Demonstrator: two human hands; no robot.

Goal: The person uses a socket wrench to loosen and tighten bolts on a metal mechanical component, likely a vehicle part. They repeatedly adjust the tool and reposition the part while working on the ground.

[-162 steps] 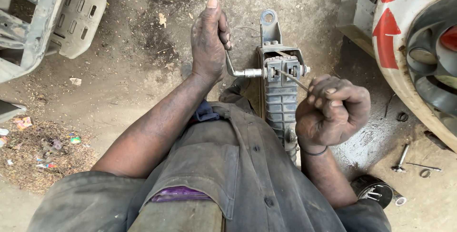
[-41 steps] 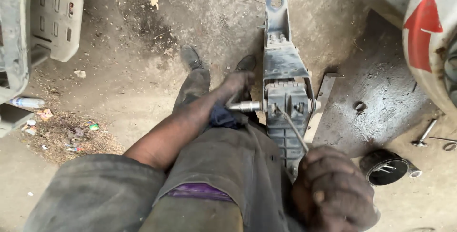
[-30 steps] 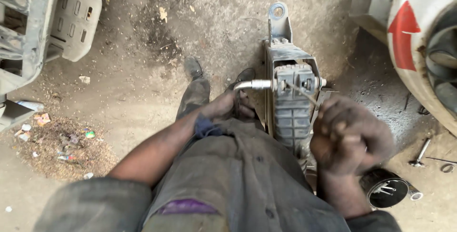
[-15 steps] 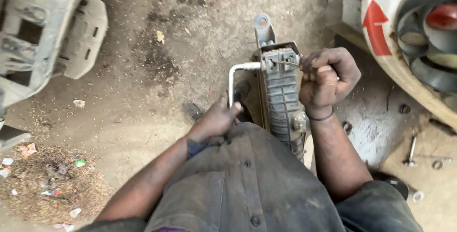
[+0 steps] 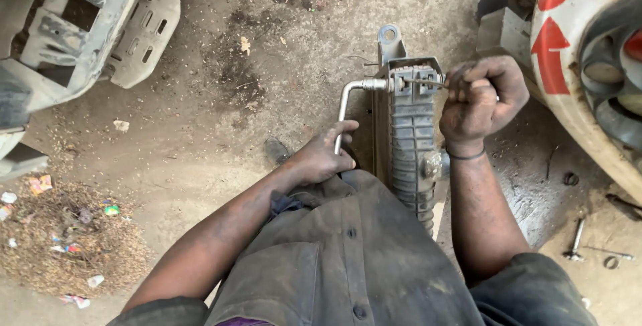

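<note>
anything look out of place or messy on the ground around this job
Yes. Loose hardware lies scattered in the dirt on the right: a small tool, a washer and a ring. A pile of litter sits at the left. The left hand holds the bent wrench on the ribbed part; the right hand grips a thin rod.

A white curved panel (image 5: 568,45) stands at the top right, just beside the dirt ground. It bears red arrow markings (image 5: 550,52): one arrow with its head pointing up and, above it, a rounded red shape cut off by the frame's top edge. At the far left, in a patch of dry debris, lie scraps of wrapper litter (image 5: 40,183): a small pinkish-orange piece, a green bit (image 5: 110,210) and several white bits, too small to tell apart further. No screens show.
</note>
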